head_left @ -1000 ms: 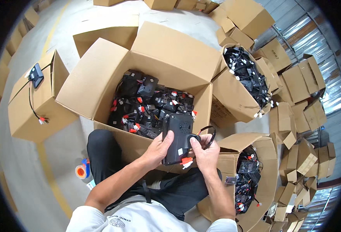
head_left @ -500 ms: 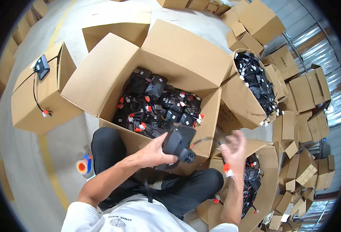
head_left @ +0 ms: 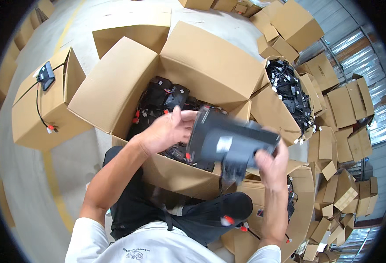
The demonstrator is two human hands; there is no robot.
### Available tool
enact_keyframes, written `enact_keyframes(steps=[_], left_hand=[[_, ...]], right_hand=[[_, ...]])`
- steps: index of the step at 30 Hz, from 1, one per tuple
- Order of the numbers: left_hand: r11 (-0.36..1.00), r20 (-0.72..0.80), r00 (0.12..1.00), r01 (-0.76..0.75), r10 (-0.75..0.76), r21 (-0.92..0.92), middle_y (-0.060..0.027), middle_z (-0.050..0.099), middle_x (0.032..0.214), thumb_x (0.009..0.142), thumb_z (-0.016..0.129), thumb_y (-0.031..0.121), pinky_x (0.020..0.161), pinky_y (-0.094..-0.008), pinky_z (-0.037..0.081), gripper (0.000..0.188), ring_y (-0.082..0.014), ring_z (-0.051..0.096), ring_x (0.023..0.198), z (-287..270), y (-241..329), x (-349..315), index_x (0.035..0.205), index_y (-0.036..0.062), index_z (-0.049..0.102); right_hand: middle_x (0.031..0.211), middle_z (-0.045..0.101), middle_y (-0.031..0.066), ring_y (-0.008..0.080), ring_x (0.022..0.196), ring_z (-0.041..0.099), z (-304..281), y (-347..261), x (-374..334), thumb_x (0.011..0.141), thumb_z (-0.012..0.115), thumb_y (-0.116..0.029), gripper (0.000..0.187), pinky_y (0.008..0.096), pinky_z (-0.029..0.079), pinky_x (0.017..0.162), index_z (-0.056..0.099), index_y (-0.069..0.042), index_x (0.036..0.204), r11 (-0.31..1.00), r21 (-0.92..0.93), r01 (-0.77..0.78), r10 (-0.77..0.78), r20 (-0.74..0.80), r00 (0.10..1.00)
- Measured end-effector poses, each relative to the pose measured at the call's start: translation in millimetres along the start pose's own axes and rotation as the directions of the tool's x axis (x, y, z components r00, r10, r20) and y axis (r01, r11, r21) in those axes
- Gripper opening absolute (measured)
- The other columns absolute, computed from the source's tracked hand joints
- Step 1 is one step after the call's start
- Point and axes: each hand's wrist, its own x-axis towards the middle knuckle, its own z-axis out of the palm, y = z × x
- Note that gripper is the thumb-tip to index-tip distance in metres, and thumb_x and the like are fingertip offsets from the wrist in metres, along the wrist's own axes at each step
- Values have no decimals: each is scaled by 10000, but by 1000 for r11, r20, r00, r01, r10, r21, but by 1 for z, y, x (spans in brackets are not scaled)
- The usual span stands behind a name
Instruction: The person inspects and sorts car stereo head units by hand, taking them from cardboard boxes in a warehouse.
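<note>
A flat black electronic unit [head_left: 210, 131] with a small white label is held up over the near edge of the large open carton [head_left: 206, 61], blurred by motion. My right hand [head_left: 274, 168] grips its right end, thumb on top. My left hand [head_left: 166, 131] is at its left edge, thumb raised and fingers apart; whether the fingertips touch it I cannot tell. From the unit hangs a black cable with a red-and-white connector [head_left: 227, 220]. Similar black units [head_left: 160, 92] with red and white plugs fill the carton's bottom, partly hidden by my hands.
Another black unit [head_left: 47, 76] lies with its cables on a carton [head_left: 48, 116] at the left. Cartons of black cabled units stand at the right [head_left: 269, 114] and lower right [head_left: 304, 193]. Many cartons [head_left: 344, 105] are piled along the corrugated wall.
The unit has been raised and turned, so its broad labelled face shows. My right hand has moved from the cable to the unit's right end. My left hand has loosened its grip.
</note>
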Motion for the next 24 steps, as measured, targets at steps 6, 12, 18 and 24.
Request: enact_keyframes(steps=[6, 12, 18, 24], left_hand=[[889, 290, 939, 284, -183, -359, -50, 649, 742, 919, 665, 153, 627, -299, 529, 305, -157, 665, 726, 52, -27, 21, 1148, -31, 582], [843, -178, 896, 293, -406, -451, -13, 588, 646, 923, 650, 165, 513, -265, 509, 141, -115, 591, 525, -42, -66, 44, 868, 35, 637], [900, -344, 841, 333, -418, -280, -75, 626, 659, 867, 619, 79, 521, -277, 517, 133, -143, 610, 540, -82, -100, 65, 807, -38, 638], [934, -420, 835, 326, -356, -144, -130, 682, 811, 841, 603, 45, 597, -288, 530, 312, -142, 631, 629, -92, -100, 65, 1092, -139, 627]], right_hand=[[1189, 668, 89, 198, 1049, 662, 9, 71, 107, 947, 652, -317, 416, 378, 537, 911, 579, -32, 1242, 822, 565, 77, 102, -279, 955], [1203, 658, 126, 266, 1064, 654, 2, 222, 164, 904, 713, -307, 465, 481, 555, 910, 551, -52, 1258, 671, 666, -326, 486, -62, 872], [1204, 665, 112, 259, 1095, 638, 37, 323, 186, 923, 690, -256, 423, 464, 538, 932, 571, -48, 1272, 525, 757, -389, 477, 117, 871], [1255, 639, 109, 252, 1148, 605, 42, 367, 215, 914, 691, -173, 417, 440, 473, 1042, 574, -36, 1289, 509, 738, -443, 474, 190, 860]])
